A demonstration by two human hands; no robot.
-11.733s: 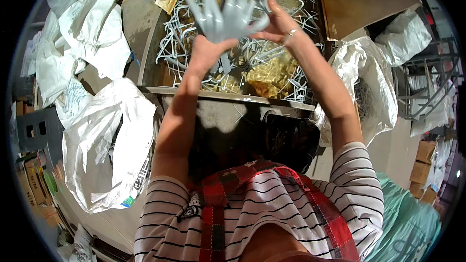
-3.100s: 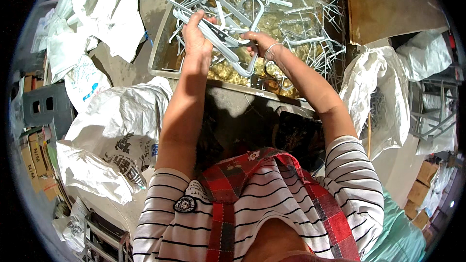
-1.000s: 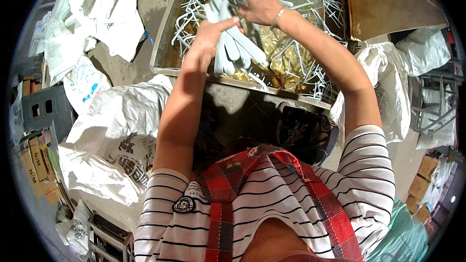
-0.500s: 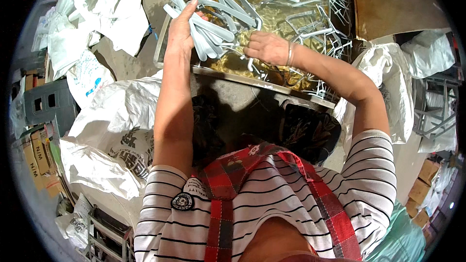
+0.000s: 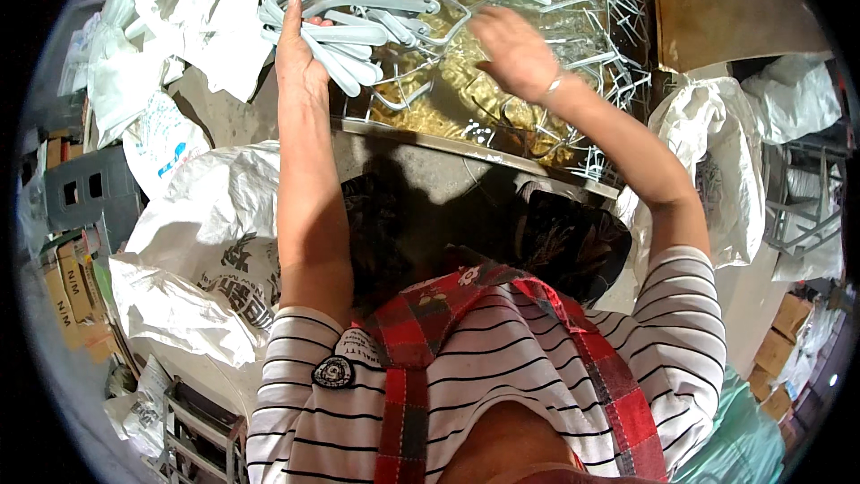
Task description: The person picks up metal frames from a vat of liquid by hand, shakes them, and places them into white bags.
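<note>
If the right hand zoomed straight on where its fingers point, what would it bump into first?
Probably the bend of a grey bracket, just past the right hand toward the upper left. Depth is unclear, so it might pass over or under.

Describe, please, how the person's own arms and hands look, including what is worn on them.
The left hand and right hand wear no gloves. A thin, shiny, pale bangle circles the right wrist; none shows on the left. Short white sleeves with narrow black stripes leave both forearms bare.
</note>
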